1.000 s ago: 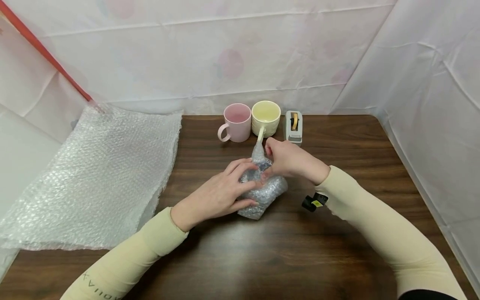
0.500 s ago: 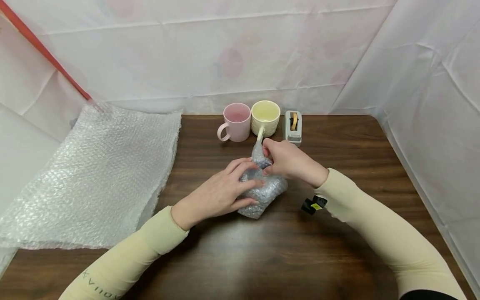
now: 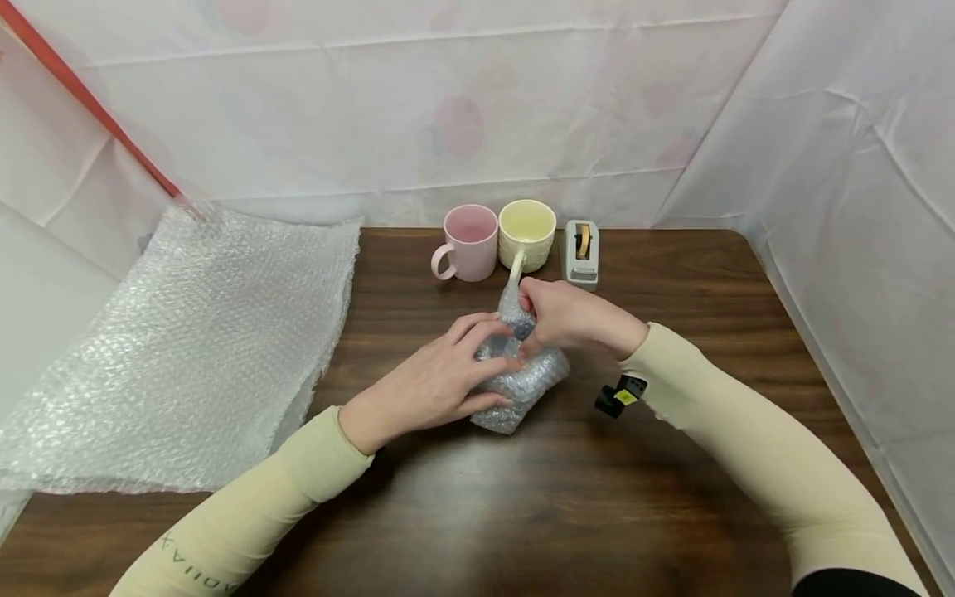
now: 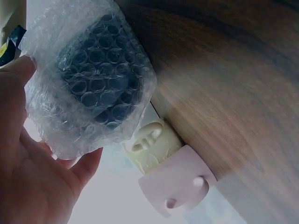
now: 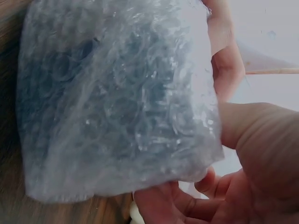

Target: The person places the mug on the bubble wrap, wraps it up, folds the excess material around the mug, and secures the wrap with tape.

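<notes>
A bubble-wrapped bundle [image 3: 525, 383] stands on the wooden table between the hands. Something dark blue shows through the film in the left wrist view, its kind blurred by the bubbles. My left hand [image 3: 436, 377] grips the bundle from the left, fingers spread and curved over its top and side. From the far right side, my right hand [image 3: 578, 313] pinches the wrap at the top, thumb pressing the film down. A twisted tail of bubble wrap [image 3: 511, 305] sticks up toward the yellow mug. In the right wrist view, thumb and fingers hold the edge of the wrapped bundle [image 5: 126, 102].
Behind the bundle stand a pink mug [image 3: 472, 245] and a yellow mug [image 3: 526, 236], side by side. A grey tape dispenser [image 3: 580, 257] is to their right. Large bubble wrap sheets [image 3: 216, 356] cover the table's left side. White curtains [image 3: 358, 108] enclose the back and sides.
My right thumb and fingers have shifted slightly at the top of the wrap, pressing the film in. The left hand keeps its grip on the bundle almost unchanged.
</notes>
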The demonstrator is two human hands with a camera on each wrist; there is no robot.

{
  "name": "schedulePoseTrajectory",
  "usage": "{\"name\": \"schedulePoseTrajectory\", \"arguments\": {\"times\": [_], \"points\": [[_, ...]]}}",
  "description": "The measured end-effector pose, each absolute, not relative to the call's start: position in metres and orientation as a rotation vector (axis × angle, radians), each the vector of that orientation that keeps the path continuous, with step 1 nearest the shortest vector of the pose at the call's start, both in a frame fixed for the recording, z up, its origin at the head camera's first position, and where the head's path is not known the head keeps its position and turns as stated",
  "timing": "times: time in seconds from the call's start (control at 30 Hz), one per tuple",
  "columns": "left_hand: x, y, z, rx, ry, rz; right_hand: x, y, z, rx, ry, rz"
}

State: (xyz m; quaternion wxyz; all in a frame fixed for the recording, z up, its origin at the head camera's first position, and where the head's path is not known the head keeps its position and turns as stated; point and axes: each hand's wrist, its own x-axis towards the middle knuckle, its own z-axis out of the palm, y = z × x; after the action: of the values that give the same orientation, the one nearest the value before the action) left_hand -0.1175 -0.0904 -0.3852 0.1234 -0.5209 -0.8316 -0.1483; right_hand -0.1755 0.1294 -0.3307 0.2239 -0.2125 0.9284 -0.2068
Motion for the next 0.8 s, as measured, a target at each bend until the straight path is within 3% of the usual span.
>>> {"name": "schedulePoseTrajectory", "arguments": {"times": [0.37, 0.8], "points": [[-0.117, -0.091, -0.386, -1.509, -2.447, -0.418, -0.177, 0.148, -0.332, -0.604, 2.486, -0.777], [-0.117, -0.093, -0.388, -1.504, -2.457, -0.405, -0.187, 0.168, -0.359, -0.331, 2.152, -1.309]]}}
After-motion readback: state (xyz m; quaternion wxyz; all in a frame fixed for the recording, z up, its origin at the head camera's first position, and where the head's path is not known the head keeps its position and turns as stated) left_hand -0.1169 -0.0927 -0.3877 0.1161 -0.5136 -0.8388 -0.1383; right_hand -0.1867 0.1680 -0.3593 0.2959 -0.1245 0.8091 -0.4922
